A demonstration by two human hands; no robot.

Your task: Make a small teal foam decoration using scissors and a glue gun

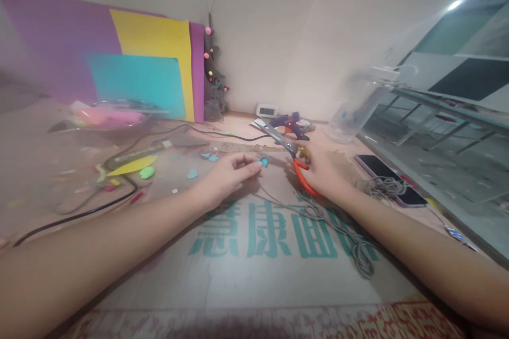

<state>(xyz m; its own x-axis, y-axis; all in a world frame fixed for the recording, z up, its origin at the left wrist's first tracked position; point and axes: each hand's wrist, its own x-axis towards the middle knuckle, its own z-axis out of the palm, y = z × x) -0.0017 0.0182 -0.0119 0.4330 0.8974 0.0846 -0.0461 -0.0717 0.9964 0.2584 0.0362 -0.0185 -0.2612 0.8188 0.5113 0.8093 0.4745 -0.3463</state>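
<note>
Between the thumb and fingertips of my left hand (242, 169) is a small teal piece (264, 161). My right hand (318, 169) is closed on scissors with orange handles (305, 177); their metal blades point up and to the left, away from me. A thin grey cord (318, 212) runs from near my left fingertips across the printed sheet (254, 280) to a loose bundle on the right. Small blue cutouts (192, 174) lie left of my left hand, beside a green piece (147, 172) and a yellow leaf shape (133, 165).
Coloured sheets (139, 82) lean at the back left behind a pink bag (107, 115). A purple glue gun (292, 126) and a small white clock (266, 110) stand at the back. A phone (392, 180) lies right, a clear container (353, 108) behind it. A black cable (91, 212) crosses the left.
</note>
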